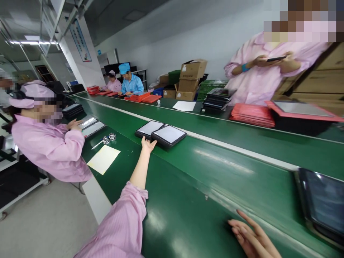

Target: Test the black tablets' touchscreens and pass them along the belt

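Two units, left tablet (149,128) & right tablet (168,135), are lying mid-bench (188,186), L hand (148,145) reaching open & empty to right tablet's near corner, R hand (251,234) resting flat, empty; prob. reach stage, grip needing fingers round that corner.

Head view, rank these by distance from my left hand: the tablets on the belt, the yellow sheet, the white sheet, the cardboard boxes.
1. Tablets, at the left hand's fingertips on the belt.
2. Yellow sheet, to its left, and white sheet, across the belt: too close to call.
3. Cardboard boxes, farthest, by the back wall.
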### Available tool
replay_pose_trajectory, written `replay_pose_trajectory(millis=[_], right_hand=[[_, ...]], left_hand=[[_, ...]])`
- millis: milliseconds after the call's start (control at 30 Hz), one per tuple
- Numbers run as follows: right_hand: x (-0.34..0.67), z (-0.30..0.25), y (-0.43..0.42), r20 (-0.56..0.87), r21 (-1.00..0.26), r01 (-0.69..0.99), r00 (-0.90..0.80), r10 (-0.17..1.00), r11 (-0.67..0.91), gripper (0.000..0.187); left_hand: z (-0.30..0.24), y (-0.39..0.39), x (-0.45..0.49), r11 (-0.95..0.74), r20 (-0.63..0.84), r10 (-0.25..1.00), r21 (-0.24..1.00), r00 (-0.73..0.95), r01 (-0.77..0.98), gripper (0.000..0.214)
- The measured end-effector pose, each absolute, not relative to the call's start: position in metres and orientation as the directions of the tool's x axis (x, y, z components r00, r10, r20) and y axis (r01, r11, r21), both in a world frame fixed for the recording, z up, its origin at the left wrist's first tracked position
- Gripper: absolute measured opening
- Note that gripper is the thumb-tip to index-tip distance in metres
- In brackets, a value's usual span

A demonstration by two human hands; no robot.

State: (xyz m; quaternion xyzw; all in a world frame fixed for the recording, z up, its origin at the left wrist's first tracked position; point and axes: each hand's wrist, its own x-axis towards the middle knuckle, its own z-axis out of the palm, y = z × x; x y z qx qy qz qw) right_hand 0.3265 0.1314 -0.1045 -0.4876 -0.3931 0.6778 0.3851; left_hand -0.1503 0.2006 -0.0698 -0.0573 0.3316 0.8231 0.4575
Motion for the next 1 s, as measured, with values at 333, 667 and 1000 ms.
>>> replay_pose_trajectory(millis=[333, 667, 1000], right_hand=[[0.317, -0.102, 0.131, -0.277, -0.922, -0.200, -0.255, 0.926, -0.331, 0.071], [0.309, -0.095, 0.118, -0.130, -0.916, -0.324, -0.319, 0.939, -0.237, 0.052], [0.316, -0.095, 0.125, -0.191, -0.810, -0.528, -0.175, 0.966, -0.256, 0.046]], left_hand=[[-0.065, 0.183, -0.097, -0.175, -0.289, 0.890, 0.497, -0.352, -0.850, 0.063], [-0.083, 0.164, 0.032, 0.063, -0.236, 0.969, 0.526, -0.074, -0.848, 0.042], [-0.082, 0.089, 0.108, 0.184, -0.167, 0.980, 0.586, 0.104, -0.789, 0.029]])
